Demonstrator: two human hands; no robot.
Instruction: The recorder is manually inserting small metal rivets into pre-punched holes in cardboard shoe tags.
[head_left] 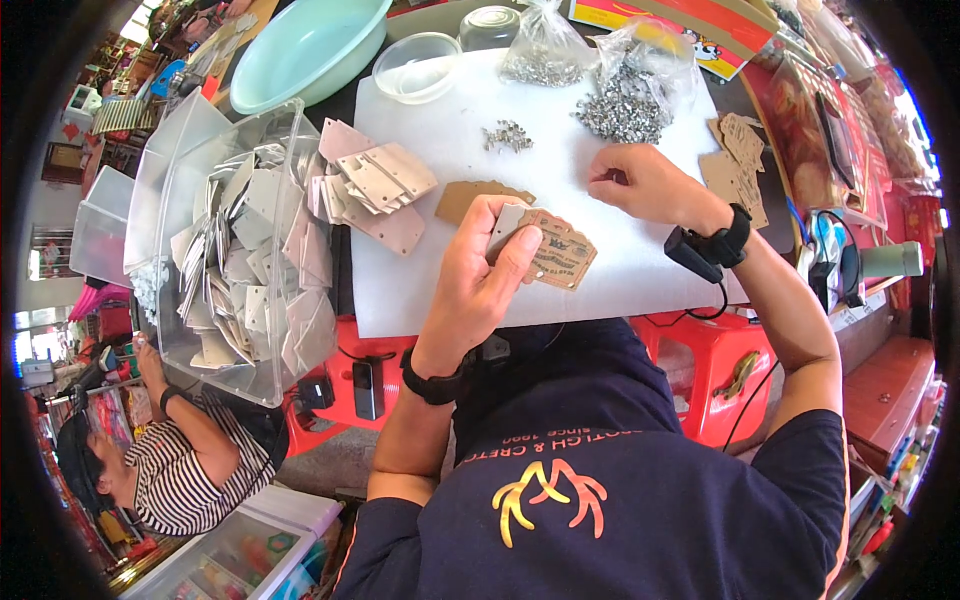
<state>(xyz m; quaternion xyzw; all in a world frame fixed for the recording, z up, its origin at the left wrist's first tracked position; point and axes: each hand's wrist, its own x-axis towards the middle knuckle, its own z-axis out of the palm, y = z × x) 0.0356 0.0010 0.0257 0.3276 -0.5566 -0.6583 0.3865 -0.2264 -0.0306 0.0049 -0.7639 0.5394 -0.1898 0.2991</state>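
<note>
My left hand [472,275] grips a brown printed earring-type card [562,252] with a scalloped edge, its thumb pressed on the front. A pale strip shows at the card's left end, and a small shiny dot sits near its lower edge. Over the white sheet [420,300], to the right, hovers my right hand [655,185] with its fingers curled together; whatever they hold, if anything, is hidden. Beyond it a clear bag [640,60] spills small silver metal pieces [622,112]. A smaller heap of metal pieces [508,136] lies mid-sheet. Behind my left hand rests another brown card [470,198].
At left, a clear plastic bin [225,368] holds many pale cards; more pale cards [385,180] lie beside it. Brown cards [735,180] are at the right edge. A green basin [310,50], a round tub [415,70] and another bag [545,45] stand behind. A person [190,455] sits at left.
</note>
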